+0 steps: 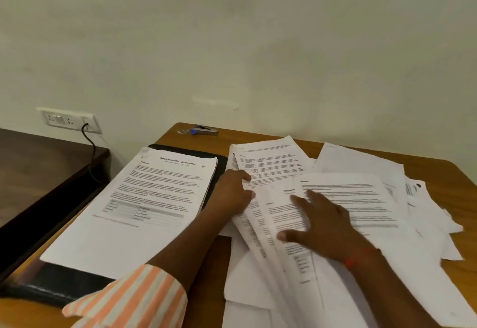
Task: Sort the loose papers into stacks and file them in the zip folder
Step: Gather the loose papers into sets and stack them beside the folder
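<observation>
A black zip folder (pixel 51 285) lies open on the left of the wooden table, with a neat stack of printed papers (pixel 144 206) resting on it. To its right spreads a messy heap of loose printed sheets (pixel 343 198). My left hand (pixel 233 190) pinches the left edge of several sheets in that heap, thumb on top. My right hand (pixel 322 224) lies flat on the heap with fingers spread, pressing the sheets down. A red thread circles my right wrist.
A stapler (pixel 206 130) with a blue piece and a small clip lies at the table's (pixel 459 193) far edge near the wall. A darker wooden surface (pixel 38 162) stands lower on the left. A wall socket (pixel 68 120) has a black cable plugged in.
</observation>
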Tool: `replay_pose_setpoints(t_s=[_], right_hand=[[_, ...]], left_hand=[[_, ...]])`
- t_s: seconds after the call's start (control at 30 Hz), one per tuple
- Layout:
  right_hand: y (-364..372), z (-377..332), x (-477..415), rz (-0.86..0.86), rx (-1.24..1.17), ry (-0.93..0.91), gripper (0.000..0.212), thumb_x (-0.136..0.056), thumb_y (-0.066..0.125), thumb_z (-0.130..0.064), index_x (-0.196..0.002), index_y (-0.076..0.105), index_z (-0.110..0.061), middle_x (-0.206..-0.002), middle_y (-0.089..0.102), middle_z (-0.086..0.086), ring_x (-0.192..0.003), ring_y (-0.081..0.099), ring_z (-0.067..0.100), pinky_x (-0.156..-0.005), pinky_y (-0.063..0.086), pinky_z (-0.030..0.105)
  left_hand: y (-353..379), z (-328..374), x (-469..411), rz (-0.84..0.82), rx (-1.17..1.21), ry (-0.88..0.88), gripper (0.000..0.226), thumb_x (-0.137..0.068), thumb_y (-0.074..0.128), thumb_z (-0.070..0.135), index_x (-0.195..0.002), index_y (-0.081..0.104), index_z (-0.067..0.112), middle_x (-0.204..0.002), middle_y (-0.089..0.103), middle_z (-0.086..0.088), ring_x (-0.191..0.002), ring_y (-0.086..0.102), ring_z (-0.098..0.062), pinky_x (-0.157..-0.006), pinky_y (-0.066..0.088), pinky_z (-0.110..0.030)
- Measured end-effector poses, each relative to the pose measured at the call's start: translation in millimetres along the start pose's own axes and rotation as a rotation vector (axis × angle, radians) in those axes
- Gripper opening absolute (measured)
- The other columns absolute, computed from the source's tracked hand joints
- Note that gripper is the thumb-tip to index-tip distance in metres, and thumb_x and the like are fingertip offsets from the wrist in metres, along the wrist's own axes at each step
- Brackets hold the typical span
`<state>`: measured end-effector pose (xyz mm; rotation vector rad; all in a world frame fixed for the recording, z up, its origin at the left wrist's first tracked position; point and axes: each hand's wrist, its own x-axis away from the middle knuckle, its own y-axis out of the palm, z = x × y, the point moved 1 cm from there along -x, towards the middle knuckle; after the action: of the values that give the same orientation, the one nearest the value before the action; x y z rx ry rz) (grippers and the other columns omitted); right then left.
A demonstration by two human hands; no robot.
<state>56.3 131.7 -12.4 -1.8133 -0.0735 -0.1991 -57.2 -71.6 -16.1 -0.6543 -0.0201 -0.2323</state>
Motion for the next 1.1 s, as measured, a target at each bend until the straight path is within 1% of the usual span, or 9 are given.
replay_pose_setpoints(t_s=[0.13,0.23,0.3,0.4,0.53,0.6,0.67,0.9,1.1], right_hand=[[-12.1,21.7,5.2,0.070,0.007,0.047,0.093,-0.081,0.045,-0.082,-0.158,0.020,-0.035,-0.168,0.010,0.002,-0.155,0.003,0.019,-0.121,0.004,0.045],[-7.1,4.1,8.0,0.244,-0.052,-0.086,0.074,-0.092,0.044,-0.071,-0.155,0.030,-0.036,-0.167,0.016,-0.005,-0.154,0.009,0.017,-0.121,0.003,0.039],[0.7,-18.5,10.5,0.229,-0.125,-0.204,0.085,-0.084,0.030,-0.085,-0.154,0.031,-0.039,-0.165,0.019,-0.009,-0.153,0.014,0.015,-0.120,0.006,0.036],[15.7,-35.7,10.5,0.092,-0.077,-0.194,0.098,-0.079,0.040,-0.088,-0.158,0.011,-0.040,-0.168,0.004,-0.011,-0.154,0.003,0.014,-0.122,0.002,0.039],[10.5,-23.1,5.5,0.110,-0.031,-0.093,0.089,-0.088,0.040,-0.078,-0.159,0.016,-0.031,-0.168,0.007,-0.002,-0.154,0.002,0.017,-0.123,0.002,0.038],[9.1,-16.7,4.5,0.110,-0.020,-0.063,0.085,-0.091,0.038,-0.075,-0.159,0.018,-0.028,-0.168,0.008,0.000,-0.154,0.003,0.017,-0.123,0.002,0.039],[10.9,-14.6,3.5,0.110,-0.010,-0.056,0.083,-0.093,0.037,-0.072,-0.160,0.018,-0.027,-0.168,0.008,0.000,-0.155,0.003,0.017,-0.123,0.002,0.039],[16.5,-14.7,0.6,0.128,-0.019,-0.073,0.076,-0.096,0.039,-0.067,-0.159,0.021,-0.027,-0.168,0.011,0.000,-0.154,0.005,0.016,-0.123,0.004,0.040],[19.4,-11.0,-2.8,0.130,-0.021,-0.079,0.078,-0.095,0.037,-0.070,-0.159,0.021,-0.028,-0.168,0.011,0.000,-0.154,0.005,0.016,-0.122,0.004,0.039]], left_hand=[[2.1,-2.2,1.8,0.011,0.145,0.018,0.027,-0.090,0.075,0.010,-0.110,0.063,0.025,-0.125,0.060,0.006,-0.092,0.071,-0.016,-0.068,0.063,-0.025],[0.7,3.8,5.7,-0.009,0.219,0.046,0.030,-0.089,0.073,0.005,-0.110,0.065,0.025,-0.121,0.062,0.008,-0.089,0.070,-0.013,-0.067,0.062,-0.025],[-1.0,10.8,9.5,-0.041,0.319,0.109,0.030,-0.091,0.070,0.003,-0.113,0.066,0.023,-0.120,0.065,0.006,-0.091,0.074,-0.017,-0.073,0.065,-0.034],[-2.7,17.7,14.9,-0.097,0.385,0.201,0.032,-0.094,0.068,0.006,-0.120,0.066,0.024,-0.126,0.066,0.004,-0.092,0.075,-0.015,-0.075,0.064,-0.034],[-11.3,14.1,11.6,0.145,0.076,0.174,0.036,-0.098,0.064,0.020,-0.134,0.057,0.020,-0.135,0.061,0.000,-0.095,0.063,-0.005,-0.070,0.052,-0.017],[-17.6,7.0,6.0,0.307,-0.312,0.143,0.046,-0.096,0.066,0.035,-0.137,0.053,0.017,-0.134,0.060,-0.004,-0.114,0.056,-0.017,-0.090,0.046,-0.028],[-17.7,-1.3,0.0,0.315,-0.518,0.101,0.057,-0.093,0.066,0.046,-0.138,0.049,0.017,-0.134,0.058,-0.006,-0.123,0.051,-0.025,-0.100,0.040,-0.037],[-9.5,-10.9,-13.4,0.274,-0.491,0.148,0.067,-0.086,0.076,0.044,-0.140,0.047,0.017,-0.134,0.055,-0.007,-0.123,0.051,-0.026,-0.100,0.042,-0.038],[-4.8,-10.4,-13.4,0.261,-0.334,0.122,0.057,-0.083,0.080,0.039,-0.129,0.053,0.019,-0.117,0.065,-0.001,-0.106,0.065,-0.021,-0.087,0.057,-0.039]])
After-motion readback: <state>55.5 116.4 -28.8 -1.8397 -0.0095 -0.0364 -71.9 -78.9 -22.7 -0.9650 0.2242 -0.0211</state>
